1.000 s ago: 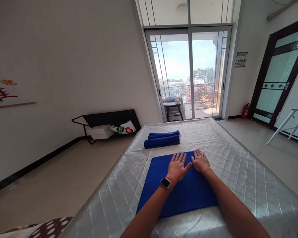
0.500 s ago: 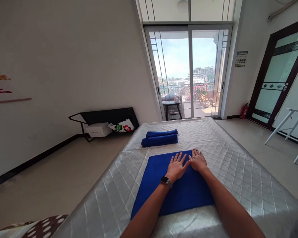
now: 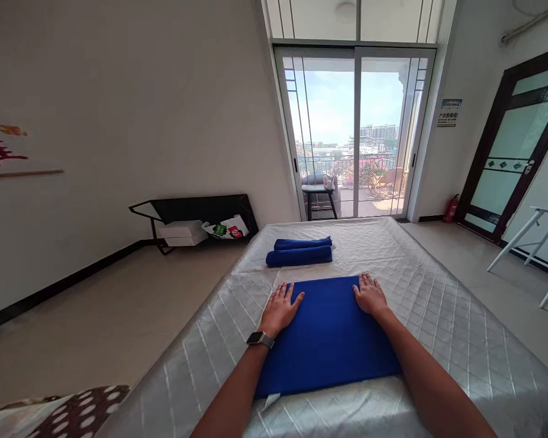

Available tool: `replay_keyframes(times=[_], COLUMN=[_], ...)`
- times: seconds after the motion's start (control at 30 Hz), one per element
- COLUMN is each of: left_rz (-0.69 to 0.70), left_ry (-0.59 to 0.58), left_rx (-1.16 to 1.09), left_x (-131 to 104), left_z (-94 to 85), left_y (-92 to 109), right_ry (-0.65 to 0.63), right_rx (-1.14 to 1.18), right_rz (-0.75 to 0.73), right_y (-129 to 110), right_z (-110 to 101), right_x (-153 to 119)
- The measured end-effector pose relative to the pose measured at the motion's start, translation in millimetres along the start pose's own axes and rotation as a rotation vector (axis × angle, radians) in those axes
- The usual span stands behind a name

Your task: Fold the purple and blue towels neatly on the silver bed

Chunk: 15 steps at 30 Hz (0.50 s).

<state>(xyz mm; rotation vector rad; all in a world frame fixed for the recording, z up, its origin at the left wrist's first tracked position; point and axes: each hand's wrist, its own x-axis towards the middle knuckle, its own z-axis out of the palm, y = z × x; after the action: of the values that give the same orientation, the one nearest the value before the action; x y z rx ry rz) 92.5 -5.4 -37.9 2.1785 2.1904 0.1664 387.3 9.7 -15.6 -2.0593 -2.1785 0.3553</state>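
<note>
A blue folded cloth [image 3: 333,334], which looks like a towel, lies flat on the silvery quilted mattress [image 3: 456,328]. My left hand [image 3: 279,309], with a watch on its wrist, rests open on the cloth's far left corner, thumb pointing inward. At the far right corner, my right hand [image 3: 369,293] lies open with its fingers together and flat on the edge. A small white tag [image 3: 272,399] sticks out from the near left edge. Just beyond the cloth are two blue rolled or folded cloths [image 3: 300,255], side by side.
A black rack [image 3: 201,213] by the left wall holds white boxes [image 3: 181,233] and a printed bag [image 3: 228,229]. Brown dotted fabric [image 3: 84,413] shows at lower left. A glass sliding door [image 3: 357,134] stands beyond the mattress. At right are a fire extinguisher [image 3: 450,208] and a white-legged table [image 3: 516,240].
My left hand has slid left across the cloth, from beside my right hand to the far left corner. My right hand has stayed at the right corner. The view has shifted slightly.
</note>
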Motion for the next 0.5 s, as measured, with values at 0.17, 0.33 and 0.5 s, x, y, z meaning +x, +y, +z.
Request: replay_keyframes(times=[0.17, 0.33, 0.5], left_rz=[0.004, 0.004, 0.002], left_ry=[0.017, 0.044, 0.046], left_rx=[-0.026, -0.025, -0.045], left_x=[1.8, 3.9, 3.6], left_z=[3.0, 8.0, 6.4], left_y=[5.7, 4.9, 8.5], right_ry=[0.010, 0.020, 0.032], right_rx=[-0.052, -0.115, -0.158], right_rz=[-0.002, 0.002, 0.005], right_y=[-0.5, -2.7, -5.3], right_z=[-2.1, -4.8, -7.9], right_x=[-0.6, -2.7, -6.4])
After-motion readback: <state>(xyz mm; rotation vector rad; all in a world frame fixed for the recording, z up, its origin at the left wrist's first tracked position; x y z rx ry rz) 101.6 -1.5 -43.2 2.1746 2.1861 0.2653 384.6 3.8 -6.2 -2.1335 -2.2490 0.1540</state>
